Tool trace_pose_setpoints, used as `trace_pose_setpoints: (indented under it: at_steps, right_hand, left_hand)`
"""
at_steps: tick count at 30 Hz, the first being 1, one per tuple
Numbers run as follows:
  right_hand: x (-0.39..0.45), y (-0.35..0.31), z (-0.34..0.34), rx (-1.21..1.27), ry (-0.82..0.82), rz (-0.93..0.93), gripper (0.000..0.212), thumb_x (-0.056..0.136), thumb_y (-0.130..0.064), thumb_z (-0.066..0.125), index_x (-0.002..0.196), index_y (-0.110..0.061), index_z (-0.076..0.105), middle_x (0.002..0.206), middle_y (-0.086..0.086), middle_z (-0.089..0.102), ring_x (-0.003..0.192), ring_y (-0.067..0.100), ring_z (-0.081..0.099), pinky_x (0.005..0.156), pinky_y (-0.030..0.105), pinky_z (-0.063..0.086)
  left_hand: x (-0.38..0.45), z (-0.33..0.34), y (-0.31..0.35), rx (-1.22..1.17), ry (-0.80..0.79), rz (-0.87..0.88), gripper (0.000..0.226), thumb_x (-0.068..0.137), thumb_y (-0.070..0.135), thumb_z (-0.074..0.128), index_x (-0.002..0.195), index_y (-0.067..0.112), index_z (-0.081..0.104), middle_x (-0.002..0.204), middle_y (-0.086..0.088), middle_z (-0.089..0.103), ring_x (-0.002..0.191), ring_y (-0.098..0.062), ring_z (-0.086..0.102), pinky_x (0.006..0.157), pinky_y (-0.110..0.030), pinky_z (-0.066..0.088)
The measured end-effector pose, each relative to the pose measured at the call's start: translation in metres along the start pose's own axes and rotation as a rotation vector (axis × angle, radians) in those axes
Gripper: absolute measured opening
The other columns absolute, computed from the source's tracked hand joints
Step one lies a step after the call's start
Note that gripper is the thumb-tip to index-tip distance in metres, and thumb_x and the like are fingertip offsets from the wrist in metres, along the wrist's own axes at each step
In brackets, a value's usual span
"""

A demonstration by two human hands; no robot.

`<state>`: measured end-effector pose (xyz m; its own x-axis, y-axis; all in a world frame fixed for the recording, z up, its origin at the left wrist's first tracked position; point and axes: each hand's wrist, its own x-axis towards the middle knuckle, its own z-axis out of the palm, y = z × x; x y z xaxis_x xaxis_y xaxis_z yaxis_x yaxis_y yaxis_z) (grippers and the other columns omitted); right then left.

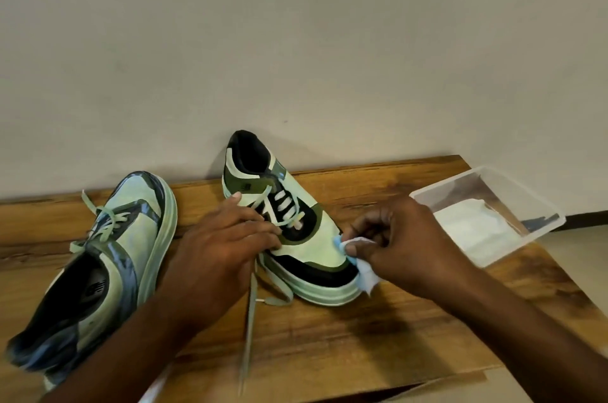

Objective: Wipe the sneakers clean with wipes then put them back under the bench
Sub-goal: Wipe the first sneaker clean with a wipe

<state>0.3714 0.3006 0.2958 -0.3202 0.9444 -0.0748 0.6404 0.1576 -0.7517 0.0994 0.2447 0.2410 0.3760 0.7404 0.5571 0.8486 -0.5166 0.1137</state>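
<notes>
My left hand (227,238) lies palm down across the laces of the middle sneaker (296,228), fingers spread nearly straight and pressing on its tongue side, forearm reaching in from the lower left. My right hand (394,238) comes in from the lower right, its fingers and thumb curled around a crumpled white wipe (360,271) that touches the sneaker's pale toe cap, just above the light green sole. That sneaker stands upright on the wooden bench (394,330), heel toward the wall. The second sneaker (108,258) rests to the left, toe pointing away. A clear plastic tray (487,179) with folded wipes sits at the bench's right end.
</notes>
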Motion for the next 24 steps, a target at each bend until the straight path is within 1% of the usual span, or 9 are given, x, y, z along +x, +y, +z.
trace_pose_setpoints:
  at_steps: [3,6,9,12,14,16,18,20,24]
  right_hand:
    - [-0.005,-0.001,0.009,0.117,-0.007,0.007,0.009,0.081,-0.024,0.087,0.081,-0.031,0.081,0.079,-0.021,0.076,0.076,-0.001,0.071,0.067,0.020,0.059]
    - [-0.016,-0.007,0.019,0.251,-0.095,0.017,0.011,0.081,-0.017,0.086,0.085,-0.026,0.082,0.082,-0.015,0.078,0.077,0.003,0.074,0.071,0.024,0.062]
    - [-0.025,-0.012,0.028,0.255,-0.127,-0.029,0.013,0.081,-0.015,0.086,0.084,-0.027,0.081,0.083,-0.016,0.077,0.078,0.003,0.074,0.070,0.024,0.063]
    - [-0.019,-0.004,0.018,0.221,-0.118,0.003,0.014,0.080,-0.013,0.086,0.081,-0.025,0.079,0.083,-0.014,0.077,0.077,0.005,0.073,0.072,0.030,0.064]
    - [-0.016,0.002,0.014,0.210,-0.107,0.021,0.015,0.079,-0.011,0.087,0.080,-0.024,0.079,0.083,-0.013,0.077,0.077,0.005,0.074,0.074,0.031,0.064]
    - [-0.026,-0.002,0.021,0.222,-0.148,0.002,0.016,0.077,-0.010,0.088,0.081,-0.024,0.079,0.083,-0.015,0.077,0.077,0.004,0.073,0.070,0.026,0.063]
    - [-0.040,-0.007,0.033,0.180,-0.158,-0.114,0.018,0.074,-0.010,0.089,0.081,-0.024,0.080,0.083,-0.018,0.076,0.075,0.002,0.072,0.065,0.020,0.060]
    - [-0.047,-0.007,0.040,0.123,-0.118,-0.243,0.019,0.071,-0.011,0.090,0.081,-0.025,0.081,0.082,-0.022,0.074,0.074,0.000,0.071,0.061,0.014,0.055]
    - [-0.036,0.002,0.035,0.122,-0.033,-0.211,0.022,0.069,-0.011,0.091,0.080,-0.028,0.081,0.079,-0.022,0.074,0.070,0.000,0.071,0.060,0.018,0.058]
  left_hand:
    - [0.002,-0.005,0.012,-0.028,-0.002,-0.088,0.039,0.080,0.010,0.061,0.114,0.019,0.079,0.115,0.004,0.076,0.110,-0.021,0.068,0.106,-0.052,0.049]
    - [-0.001,-0.013,0.035,-0.125,-0.033,-0.148,0.046,0.080,0.027,0.065,0.124,0.018,0.075,0.121,0.006,0.073,0.115,-0.017,0.066,0.097,-0.050,0.052]
    - [-0.005,-0.021,0.039,-0.243,-0.151,-0.140,0.050,0.084,0.047,0.074,0.129,0.027,0.073,0.133,0.016,0.067,0.125,-0.007,0.061,0.098,-0.048,0.053]
    - [-0.009,-0.021,0.033,-0.274,-0.213,-0.155,0.069,0.077,0.070,0.081,0.133,0.032,0.070,0.140,0.022,0.061,0.131,-0.004,0.057,0.101,-0.048,0.053]
    - [-0.011,-0.018,0.032,-0.279,-0.200,-0.165,0.075,0.071,0.073,0.084,0.132,0.032,0.071,0.141,0.022,0.062,0.130,-0.004,0.058,0.100,-0.048,0.053]
    - [-0.014,-0.015,0.032,-0.279,-0.201,-0.180,0.076,0.070,0.073,0.084,0.133,0.033,0.071,0.141,0.023,0.061,0.131,-0.004,0.058,0.100,-0.048,0.053]
    - [-0.015,-0.014,0.030,-0.266,-0.207,-0.179,0.074,0.071,0.073,0.083,0.133,0.035,0.070,0.141,0.024,0.060,0.131,-0.003,0.057,0.100,-0.048,0.053]
    - [-0.015,-0.014,0.030,-0.254,-0.208,-0.169,0.073,0.072,0.073,0.082,0.133,0.035,0.070,0.141,0.024,0.061,0.130,-0.003,0.057,0.098,-0.047,0.053]
    - [-0.014,-0.015,0.034,-0.250,-0.200,-0.177,0.074,0.070,0.079,0.079,0.130,0.035,0.072,0.137,0.025,0.063,0.126,0.000,0.057,0.098,-0.045,0.053]
